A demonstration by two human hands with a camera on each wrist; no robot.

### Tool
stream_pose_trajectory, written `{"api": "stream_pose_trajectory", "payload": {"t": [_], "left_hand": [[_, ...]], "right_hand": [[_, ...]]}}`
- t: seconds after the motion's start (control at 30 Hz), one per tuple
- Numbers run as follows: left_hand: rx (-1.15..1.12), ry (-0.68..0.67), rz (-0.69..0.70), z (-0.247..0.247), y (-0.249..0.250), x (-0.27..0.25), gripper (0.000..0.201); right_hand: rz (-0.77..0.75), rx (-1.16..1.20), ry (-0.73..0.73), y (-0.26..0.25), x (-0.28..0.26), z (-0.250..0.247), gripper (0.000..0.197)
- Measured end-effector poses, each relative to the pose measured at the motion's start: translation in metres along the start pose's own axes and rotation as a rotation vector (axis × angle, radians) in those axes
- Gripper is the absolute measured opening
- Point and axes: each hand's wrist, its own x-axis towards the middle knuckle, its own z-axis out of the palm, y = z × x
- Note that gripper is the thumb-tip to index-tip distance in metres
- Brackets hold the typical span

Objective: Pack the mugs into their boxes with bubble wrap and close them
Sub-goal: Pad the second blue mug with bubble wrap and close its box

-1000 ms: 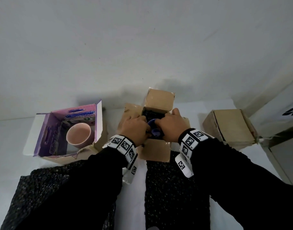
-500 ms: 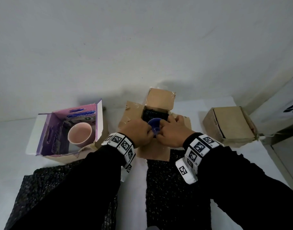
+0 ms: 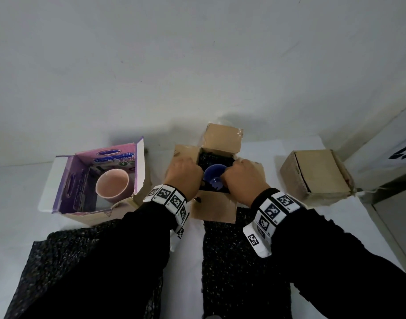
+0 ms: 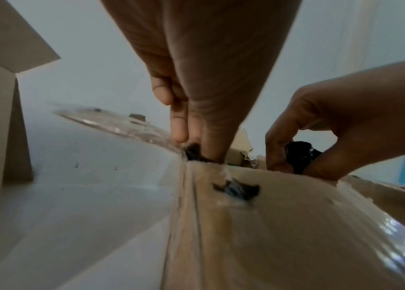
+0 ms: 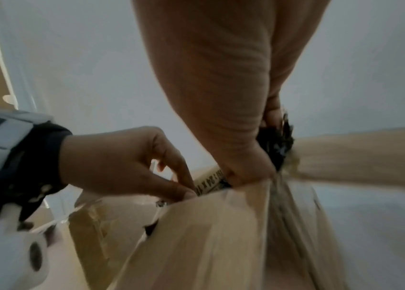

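Observation:
A blue mug (image 3: 214, 180) sits upright in the open middle cardboard box (image 3: 214, 209), with black bubble wrap (image 3: 217, 157) lining the box around it. My left hand (image 3: 186, 174) is at the left edge of the opening, and its fingertips (image 4: 194, 145) pinch the wrap down inside the box. At the right edge, my right hand (image 3: 241, 178) pinches a bunch of the same black wrap (image 4: 300, 155) between thumb and fingers. A pink mug (image 3: 112, 188) stands unwrapped in the open purple box (image 3: 75, 180) to the left.
A closed cardboard box (image 3: 317, 178) stands on the white table to the right, near a wall edge. Two sheets of black bubble wrap lie flat near me, one under my left arm (image 3: 59, 261) and one under my right arm (image 3: 238, 261).
My hands have moved apart from the centre of the box to its left and right edges. The blue mug, mostly covered before, now shows between them.

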Motion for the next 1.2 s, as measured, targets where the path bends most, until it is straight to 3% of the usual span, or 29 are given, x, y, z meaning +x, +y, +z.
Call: {"api": "stream_pose_trajectory", "payload": {"t": [0.13, 0.23, 0.5, 0.57, 0.77, 0.87, 0.97, 1.03, 1.1, 1.2], "left_hand": [[0.061, 0.08, 0.072, 0.009, 0.0, -0.006, 0.042], [0.07, 0.018, 0.048, 0.005, -0.002, -0.005, 0.04], [0.06, -0.033, 0.141, -0.004, 0.005, 0.002, 0.016], [0.103, -0.058, 0.098, -0.011, 0.009, 0.0, 0.024], [0.171, -0.072, 0.102, -0.011, 0.012, -0.003, 0.019], [0.142, -0.076, 0.112, -0.007, 0.013, -0.002, 0.018], [0.033, -0.013, 0.178, 0.003, 0.004, -0.005, 0.041], [-0.019, 0.028, 0.277, 0.012, -0.007, -0.007, 0.046], [0.027, 0.016, 0.359, 0.017, -0.016, -0.01, 0.046], [0.087, 0.033, 0.38, 0.019, -0.017, -0.013, 0.041]], "right_hand": [[-0.001, 0.05, -0.097, 0.009, -0.003, -0.003, 0.025], [0.031, 0.07, -0.134, 0.012, -0.005, -0.003, 0.021], [0.176, 0.104, 0.032, 0.002, 0.006, 0.007, 0.017], [0.14, 0.109, 0.023, -0.001, 0.006, 0.007, 0.016], [0.003, 0.318, -0.018, 0.012, 0.0, 0.008, 0.018], [-0.04, 0.361, 0.032, 0.018, -0.007, 0.013, 0.019], [-0.064, 0.328, 0.131, 0.022, -0.021, 0.021, 0.037], [-0.112, 0.225, 0.061, 0.024, -0.028, 0.025, 0.053], [-0.117, 0.138, 0.006, 0.022, -0.028, 0.025, 0.05], [-0.066, 0.106, 0.036, 0.016, -0.022, 0.024, 0.036]]}}
